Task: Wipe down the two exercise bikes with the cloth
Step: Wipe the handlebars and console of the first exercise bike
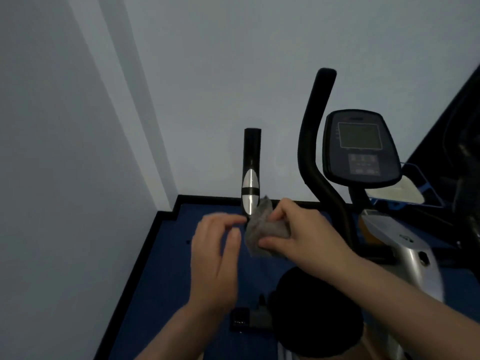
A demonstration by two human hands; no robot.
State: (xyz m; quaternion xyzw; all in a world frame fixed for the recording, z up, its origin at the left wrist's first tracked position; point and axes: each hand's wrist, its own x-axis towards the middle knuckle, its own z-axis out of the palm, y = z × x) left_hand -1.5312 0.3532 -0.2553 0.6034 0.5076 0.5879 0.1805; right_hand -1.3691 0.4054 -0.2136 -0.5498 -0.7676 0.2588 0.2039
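My right hand (298, 229) grips a crumpled grey cloth (262, 227) right beside the lower end of the bike's left handlebar (251, 172), a black bar with silver pulse plates. My left hand (218, 253) hovers just left of the cloth with fingers loosely bent, holding nothing; its fingertips are blurred near the bar. The bike's console (361, 149) with a dark screen sits to the right, beside the curved black right handlebar (315, 141). The black saddle (319, 313) is below my hands, and the silver body (410, 258) lies at the lower right.
Grey walls meet in a corner at the left. A blue floor mat (166, 268) with a black border lies under the bike. A black pedal (240, 320) shows low in the middle. Part of a second dark machine (465, 157) stands at the right edge.
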